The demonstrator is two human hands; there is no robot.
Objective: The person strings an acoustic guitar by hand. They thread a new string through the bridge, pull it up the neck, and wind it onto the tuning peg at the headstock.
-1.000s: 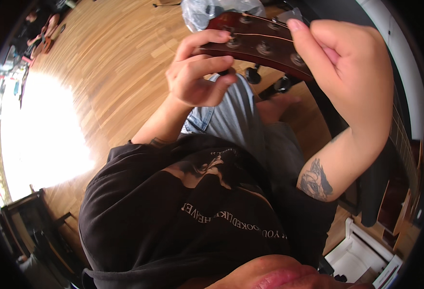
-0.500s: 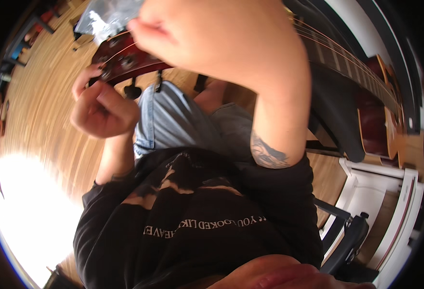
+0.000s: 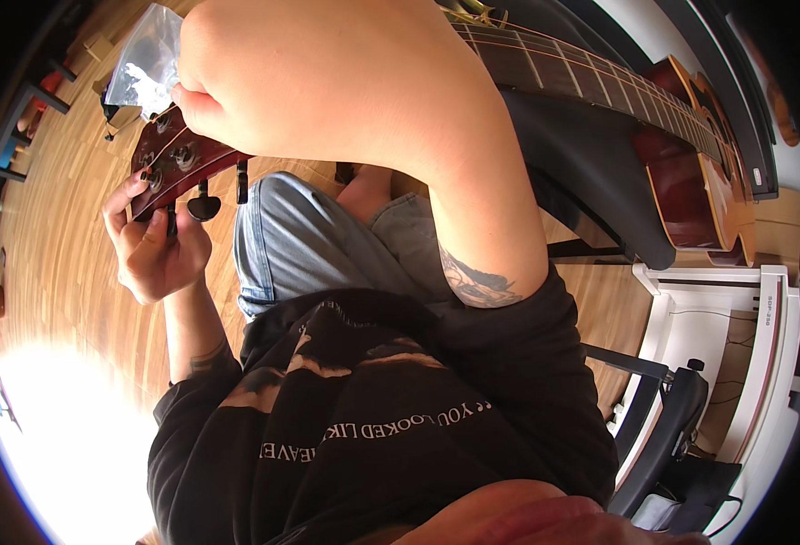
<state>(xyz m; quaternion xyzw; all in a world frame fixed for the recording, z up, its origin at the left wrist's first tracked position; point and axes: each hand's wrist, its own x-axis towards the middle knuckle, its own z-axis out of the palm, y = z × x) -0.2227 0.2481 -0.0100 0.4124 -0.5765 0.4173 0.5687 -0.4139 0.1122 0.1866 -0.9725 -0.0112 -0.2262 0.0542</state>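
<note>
A guitar's dark red headstock (image 3: 182, 186) juts out at the upper left, with metal posts and black tuning pegs such as the lower tuning peg (image 3: 203, 207). My left hand (image 3: 159, 254) is closed around a tuning peg at the end of the headstock, its thumb and fingers mostly covering it. One finger reaches up beside a post. From that post a thin copper-coloured guitar string (image 3: 174, 139) runs up to my right hand (image 3: 223, 77), which is curled closed over the neck side of the headstock. The right fingertips are mostly hidden behind the hand and wrist.
The fretboard (image 3: 581, 77) stretches right over a black padded support (image 3: 591, 154). A clear plastic bag (image 3: 145, 68) lies past the headstock. Other guitars, including an orange-brown guitar body (image 3: 686, 213), stand at right, above a white piano-like frame (image 3: 768, 363) and a black stand (image 3: 663, 427).
My left hand has gone from pinching near the string's end to gripping a tuning peg. The right hand, still curled by the string, and the headstock appear further left as the view shifts.
</note>
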